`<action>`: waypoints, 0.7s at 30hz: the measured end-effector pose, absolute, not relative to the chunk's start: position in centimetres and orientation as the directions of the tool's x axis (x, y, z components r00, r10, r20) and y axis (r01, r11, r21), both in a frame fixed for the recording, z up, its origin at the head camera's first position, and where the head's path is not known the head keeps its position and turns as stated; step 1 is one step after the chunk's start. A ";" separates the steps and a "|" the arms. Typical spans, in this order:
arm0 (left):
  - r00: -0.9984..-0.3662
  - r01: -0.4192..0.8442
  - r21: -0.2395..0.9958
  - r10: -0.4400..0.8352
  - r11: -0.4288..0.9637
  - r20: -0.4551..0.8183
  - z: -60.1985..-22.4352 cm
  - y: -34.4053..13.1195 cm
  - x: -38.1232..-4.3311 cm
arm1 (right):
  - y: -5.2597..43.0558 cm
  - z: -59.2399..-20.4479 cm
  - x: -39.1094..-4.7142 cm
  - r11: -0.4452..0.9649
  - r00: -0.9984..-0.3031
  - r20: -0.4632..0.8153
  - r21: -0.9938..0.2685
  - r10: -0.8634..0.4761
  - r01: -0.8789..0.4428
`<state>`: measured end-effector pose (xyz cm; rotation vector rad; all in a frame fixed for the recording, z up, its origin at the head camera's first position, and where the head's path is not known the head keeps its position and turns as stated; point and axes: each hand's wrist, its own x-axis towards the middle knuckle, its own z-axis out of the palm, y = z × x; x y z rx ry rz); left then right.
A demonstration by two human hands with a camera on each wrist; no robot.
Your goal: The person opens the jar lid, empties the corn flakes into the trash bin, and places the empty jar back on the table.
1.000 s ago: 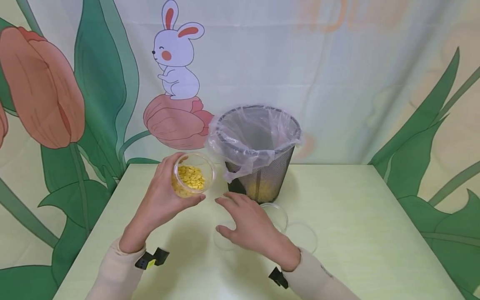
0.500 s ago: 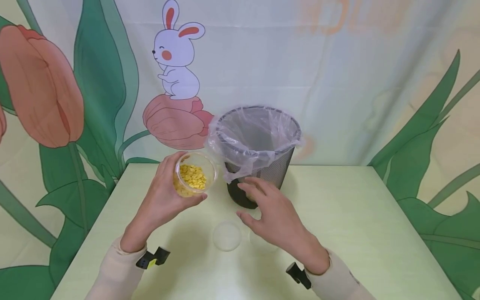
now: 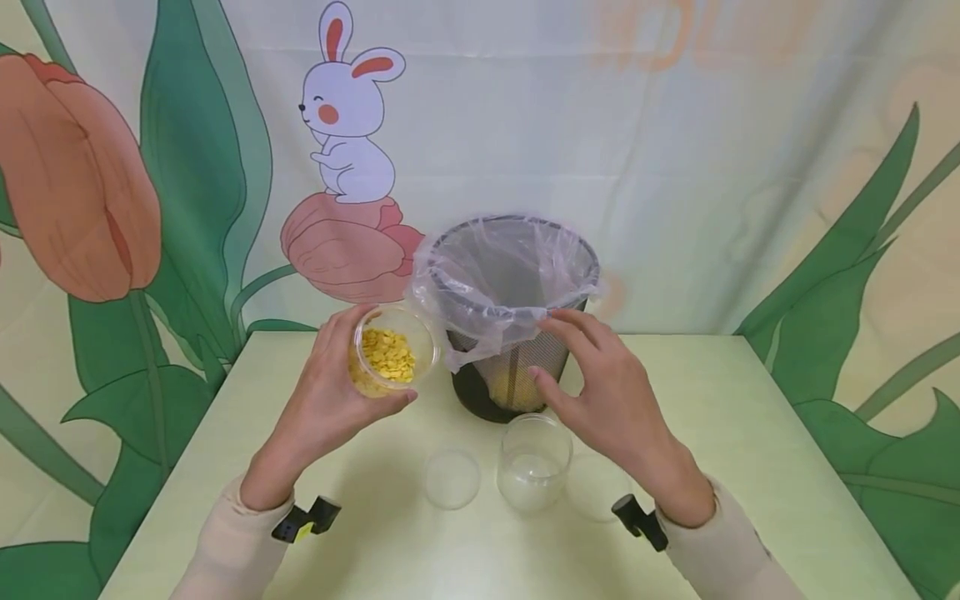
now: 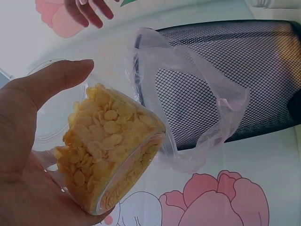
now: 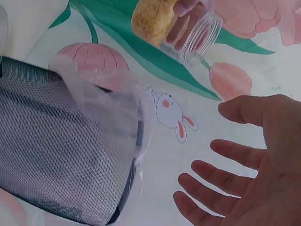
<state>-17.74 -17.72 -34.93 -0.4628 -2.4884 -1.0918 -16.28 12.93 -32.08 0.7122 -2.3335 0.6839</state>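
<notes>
My left hand [image 3: 333, 392] grips a clear plastic jar [image 4: 153, 136] partly filled with yellow flakes [image 3: 387, 356], its open mouth tilted toward me in the head view. Thumb and fingers wrap around its sides. The jar is left of a black mesh trash bin [image 3: 540, 358], lined with a thin see-through plastic bag [image 3: 480, 292]. Near the bin's front right side, my right hand [image 3: 611, 400] hovers with fingers spread and nothing in it. A second clear jar [image 3: 534, 467], apparently without contents, stands on the table in front of the bin.
Two clear round lids lie flat on the table [image 3: 750, 433], a left lid [image 3: 452, 479] and a right lid [image 3: 600, 489], on either side of the standing jar. Something yellow shows low through the bin's mesh. Behind hangs a printed cloth with a rabbit [image 3: 345, 108] and tulips.
My right hand has moved right and a little farther forward from in front of the bin, uncovering the standing jar. The left hand with its jar has hardly moved.
</notes>
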 end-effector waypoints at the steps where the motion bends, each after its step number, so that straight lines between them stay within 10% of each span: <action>1: -0.868 0.447 0.620 0.146 0.645 0.474 -34.8 -17.7 -17.8 | 13.1 -31.8 -16.6 0.724 -0.673 0.673 -0.293 -0.308 -0.625; 21: -0.797 0.558 0.564 0.204 0.609 0.569 -32.9 -16.2 -19.4 | 16.4 -29.0 -24.9 0.785 -0.741 0.658 -0.385 -0.136 -0.486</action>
